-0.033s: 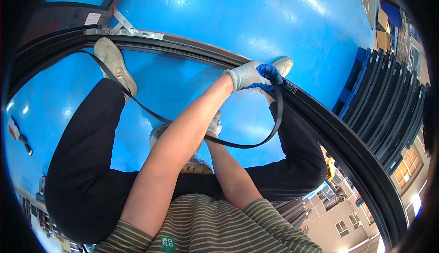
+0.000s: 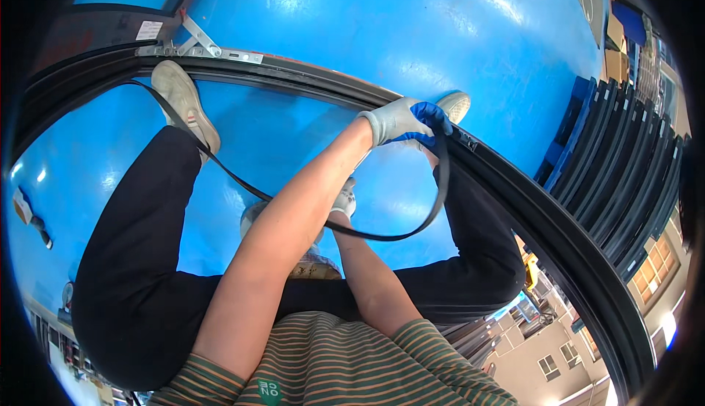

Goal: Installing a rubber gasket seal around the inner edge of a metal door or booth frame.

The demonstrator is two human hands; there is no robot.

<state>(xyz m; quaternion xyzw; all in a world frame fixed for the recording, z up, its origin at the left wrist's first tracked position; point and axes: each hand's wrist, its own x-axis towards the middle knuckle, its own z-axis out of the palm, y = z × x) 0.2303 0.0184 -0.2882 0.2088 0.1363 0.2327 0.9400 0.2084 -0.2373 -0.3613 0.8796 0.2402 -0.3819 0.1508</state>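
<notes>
Two gloved hands, two shoes and one long black rubber strip show over a glossy blue sheet [image 2: 411, 24] that mirrors the ceiling lights.

The left hand [image 2: 405, 120], at about 1 o'clock from the picture's middle, wears a grey knit glove with blue coated fingertips [image 2: 432, 114]. Its fingers are closed around the rubber gasket strip [image 2: 382, 236], pressing one end against the black window frame [image 2: 543, 222]. The right hand [image 2: 344, 202], near the centre, also wears a light knit glove; the left forearm partly covers it, and I cannot tell whether it is clenched or slack, though the strip passes just by it.

The strip is thin, flat, matt and flexible. From the left hand it drops in a loose loop toward 5 o'clock, runs back below the right hand, then rises in a long line toward 10 o'clock, past the left shoe [image 2: 183, 101], to the frame's upper corner.

The frame is one dark profile with grooves, bent into an arc by the lens, running from 10 o'clock to 4 o'clock. A small silver metal stay [image 2: 200, 39] sits on it at 11 o'clock. The right shoe [image 2: 454, 103], pale with a mesh look, lies just beside the left hand. Both legs wear black trousers [image 2: 125, 274]; the shirt [image 2: 330, 365] is green with thin orange stripes.

At 3 o'clock stands a rack of many black ribbed profiles [image 2: 631, 178], side by side.
</notes>
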